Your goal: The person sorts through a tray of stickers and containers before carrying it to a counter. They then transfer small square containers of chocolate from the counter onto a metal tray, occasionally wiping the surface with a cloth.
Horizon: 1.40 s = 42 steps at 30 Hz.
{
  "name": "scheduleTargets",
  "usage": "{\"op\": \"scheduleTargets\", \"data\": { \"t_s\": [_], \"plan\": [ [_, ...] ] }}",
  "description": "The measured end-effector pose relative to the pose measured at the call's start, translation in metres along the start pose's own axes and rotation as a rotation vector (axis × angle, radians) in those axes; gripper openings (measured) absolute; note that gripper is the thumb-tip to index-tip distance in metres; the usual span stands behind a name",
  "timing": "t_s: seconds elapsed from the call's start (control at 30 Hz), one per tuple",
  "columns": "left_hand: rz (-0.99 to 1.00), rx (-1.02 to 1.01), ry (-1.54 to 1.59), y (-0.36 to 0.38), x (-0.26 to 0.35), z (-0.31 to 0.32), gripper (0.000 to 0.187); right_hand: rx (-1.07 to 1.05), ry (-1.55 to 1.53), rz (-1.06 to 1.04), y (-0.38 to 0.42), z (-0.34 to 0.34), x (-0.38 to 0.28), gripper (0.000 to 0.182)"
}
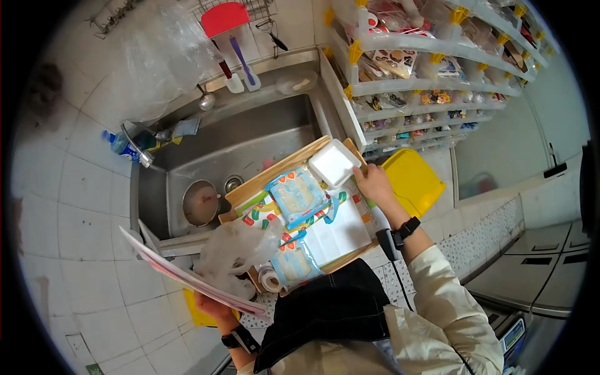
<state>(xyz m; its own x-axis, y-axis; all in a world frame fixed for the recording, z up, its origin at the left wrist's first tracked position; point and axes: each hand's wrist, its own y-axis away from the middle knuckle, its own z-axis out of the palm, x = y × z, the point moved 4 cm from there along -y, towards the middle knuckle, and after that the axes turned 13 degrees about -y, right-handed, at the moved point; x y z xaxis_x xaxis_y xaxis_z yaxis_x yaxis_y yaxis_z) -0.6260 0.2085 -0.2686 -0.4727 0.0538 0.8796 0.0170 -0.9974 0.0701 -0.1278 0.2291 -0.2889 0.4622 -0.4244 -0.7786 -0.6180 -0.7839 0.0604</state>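
Observation:
My left hand is closed on the edge of a thin pinkish-white board, which is tilted at the lower left. With fingers apart, my right hand rests at the right end of a wooden tray, next to a white square container. On the tray lie two blue-and-white packets, one near the middle and one lower down, over colourful printed packaging. Crumpled clear plastic covers the tray's left side, with a roll of tape below it.
Behind the tray is a steel sink holding a round bowl. A faucet and bottle stand left of it. Shelves of small items and a yellow bin are at the right. A black cable hangs by my right wrist.

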Motion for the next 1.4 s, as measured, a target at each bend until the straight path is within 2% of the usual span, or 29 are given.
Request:
{"op": "scheduleTargets", "data": {
  "t_s": [0.03,0.13,0.17,0.27,0.33,0.4,0.43,0.47,0.53,0.57,0.67,0.73,0.77,0.8,0.87,0.93,0.97,1.0,1.07,1.1,1.2,1.4],
  "plan": [
    [0.008,0.007,0.004,-0.001,0.004,-0.003,0.044,-0.082,0.048,0.048,-0.005,0.003,0.002,0.048],
    [0.01,-0.035,0.027,0.001,0.015,0.005,0.043,-0.114,0.032,0.124,-0.013,0.014,-0.003,0.053],
    [0.004,0.008,0.043,0.0,0.017,0.005,0.042,-0.113,0.03,0.132,-0.011,0.017,-0.005,0.053],
    [-0.027,0.052,0.057,-0.004,0.012,0.003,0.042,-0.211,-0.511,0.485,-0.005,0.034,-0.002,0.055],
    [-0.053,0.058,0.047,-0.005,0.01,0.007,0.044,-0.222,-0.485,0.471,0.005,0.031,-0.002,0.052],
    [-0.057,0.127,0.01,-0.003,0.009,0.011,0.047,-0.151,-0.374,0.075,0.019,0.023,0.002,0.048],
    [-0.06,0.127,0.006,-0.002,0.009,0.014,0.047,-0.108,-0.24,-0.027,0.029,0.013,0.006,0.043],
    [-0.069,0.157,-0.007,0.0,0.009,0.016,0.048,-0.109,-0.243,-0.021,0.042,0.006,0.012,0.043],
    [-0.081,0.186,-0.027,0.001,0.006,0.017,0.05,-0.237,-0.078,0.175,0.068,0.003,0.03,0.041],
    [-0.094,0.198,-0.058,0.001,0.003,0.014,0.051,-0.236,-0.087,0.192,0.081,0.004,0.033,0.041],
    [-0.151,0.188,-0.117,-0.004,-0.009,0.017,0.052,-0.234,-0.274,0.148,0.1,0.012,0.035,0.04],
    [-0.187,0.171,-0.144,-0.01,-0.022,0.017,0.052,-0.452,-0.592,0.425,0.102,0.034,0.036,0.041],
    [-0.252,0.211,-0.172,-0.009,-0.032,0.009,0.053,-0.464,-0.366,0.294,0.103,0.032,0.025,0.039],
    [-0.314,0.251,-0.202,-0.01,-0.041,0.002,0.053,-0.388,-0.326,0.201,0.11,0.033,0.01,0.032],
    [-0.352,0.254,-0.213,-0.007,-0.057,0.005,0.053,-0.254,-0.309,-0.21,0.126,0.035,-0.019,0.028],
    [-0.391,0.194,-0.192,0.0,-0.067,0.016,0.052,-0.255,-0.226,-0.381,0.146,0.032,-0.046,0.03],
    [-0.347,0.113,-0.251,0.003,-0.069,0.023,0.05,-0.392,-0.146,-0.38,0.154,0.036,-0.051,0.039],
    [-0.348,0.112,-0.265,0.003,-0.072,0.015,0.05,-0.392,-0.158,-0.372,0.158,0.038,-0.05,0.039],
    [-0.28,0.084,-0.511,0.002,-0.074,-0.01,0.047,-0.378,-0.111,-0.427,0.166,0.041,-0.05,0.05],
    [-0.325,0.045,-0.356,0.002,-0.07,-0.002,0.046,-0.413,-0.15,-0.41,0.167,0.042,-0.046,0.06],
    [-0.404,0.134,-0.194,0.0,-0.072,0.01,0.046,-0.413,-0.21,-0.39,0.17,0.036,-0.039,0.062],
    [-0.381,0.115,-0.244,-0.004,-0.077,-0.004,0.051,-0.368,-0.461,-0.341,0.168,0.039,-0.018,0.046]
  ]
}}
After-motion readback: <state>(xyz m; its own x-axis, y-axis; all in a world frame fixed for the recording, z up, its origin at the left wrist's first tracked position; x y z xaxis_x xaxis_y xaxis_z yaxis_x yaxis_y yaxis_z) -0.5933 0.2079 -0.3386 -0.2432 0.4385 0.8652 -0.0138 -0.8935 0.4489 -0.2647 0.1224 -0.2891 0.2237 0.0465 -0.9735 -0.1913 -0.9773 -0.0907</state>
